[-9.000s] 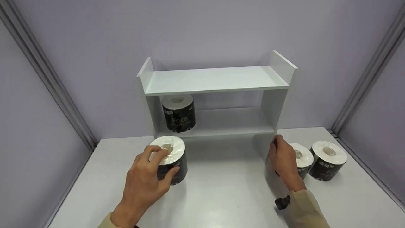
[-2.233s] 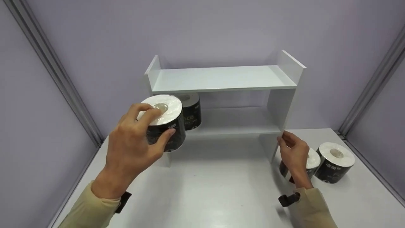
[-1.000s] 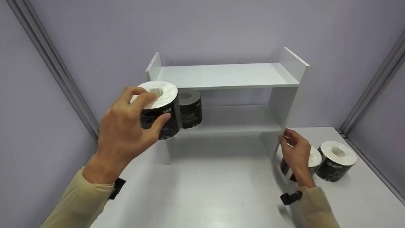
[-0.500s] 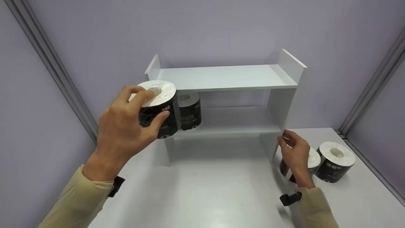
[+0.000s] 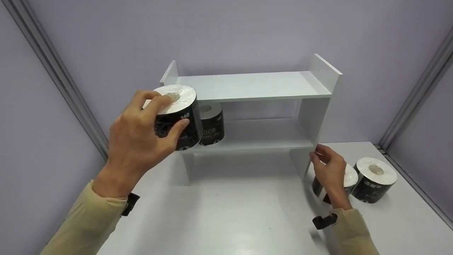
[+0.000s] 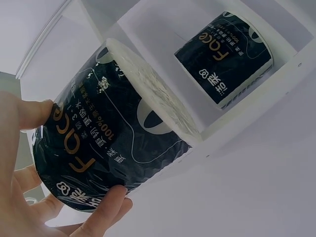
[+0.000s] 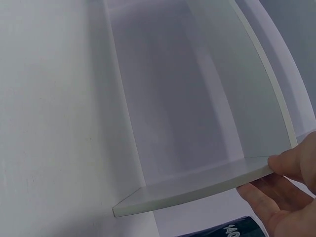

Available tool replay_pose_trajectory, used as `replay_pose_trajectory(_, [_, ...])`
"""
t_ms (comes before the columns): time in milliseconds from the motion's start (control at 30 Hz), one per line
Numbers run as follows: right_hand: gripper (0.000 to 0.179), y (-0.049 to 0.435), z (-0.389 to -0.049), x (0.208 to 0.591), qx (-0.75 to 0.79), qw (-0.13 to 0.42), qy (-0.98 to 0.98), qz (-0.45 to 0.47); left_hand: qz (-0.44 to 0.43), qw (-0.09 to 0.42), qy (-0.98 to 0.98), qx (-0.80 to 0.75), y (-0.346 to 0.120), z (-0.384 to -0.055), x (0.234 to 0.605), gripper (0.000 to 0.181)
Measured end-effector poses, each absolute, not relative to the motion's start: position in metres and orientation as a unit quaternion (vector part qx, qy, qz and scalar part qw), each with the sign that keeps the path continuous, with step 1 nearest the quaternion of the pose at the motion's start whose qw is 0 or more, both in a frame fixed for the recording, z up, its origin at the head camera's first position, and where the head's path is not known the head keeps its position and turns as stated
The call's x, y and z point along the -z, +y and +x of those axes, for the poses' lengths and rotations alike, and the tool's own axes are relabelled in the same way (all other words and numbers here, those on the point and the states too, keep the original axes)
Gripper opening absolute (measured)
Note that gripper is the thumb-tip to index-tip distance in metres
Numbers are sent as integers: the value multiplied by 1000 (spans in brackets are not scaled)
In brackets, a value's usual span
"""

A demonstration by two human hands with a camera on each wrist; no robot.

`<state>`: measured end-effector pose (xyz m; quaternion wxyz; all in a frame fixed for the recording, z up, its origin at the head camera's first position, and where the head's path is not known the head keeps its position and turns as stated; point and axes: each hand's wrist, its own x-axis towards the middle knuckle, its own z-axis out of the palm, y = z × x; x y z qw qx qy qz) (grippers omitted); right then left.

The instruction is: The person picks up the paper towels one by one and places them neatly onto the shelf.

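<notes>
My left hand (image 5: 136, 136) grips a black-wrapped toilet paper roll (image 5: 189, 129), thumb on its side and fingers over the white top near the core hole. The roll is held in the air in front of the left end of a white two-tier shelf (image 5: 247, 86). Behind it, a second toilet paper roll (image 5: 214, 129) stands on the middle board, partly hidden in the head view but plain in the left wrist view. My right hand (image 5: 331, 173) pinches the front edge of the shelf's right side panel (image 7: 197, 190), between thumb and fingers.
Two more toilet paper rolls stand on the white table (image 5: 226, 219) right of the shelf: a nearer one (image 5: 350, 177), partly behind my right hand, and an outer one (image 5: 371, 189). Pale walls (image 5: 247, 32) enclose the back and sides.
Over nine seconds my left hand has lifted the toilet paper roll from beside the shelf's lower left, rising slightly still in the last half second. My right hand stays at the side panel.
</notes>
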<state>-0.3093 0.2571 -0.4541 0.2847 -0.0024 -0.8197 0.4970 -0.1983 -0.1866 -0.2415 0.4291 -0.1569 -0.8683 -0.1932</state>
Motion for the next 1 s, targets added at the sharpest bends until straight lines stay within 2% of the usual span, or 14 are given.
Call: replay_pose_trajectory(1000, [32,259,-310,456,-495,287,-820,-4,-180,443,-859,183,-175,-203,223,47])
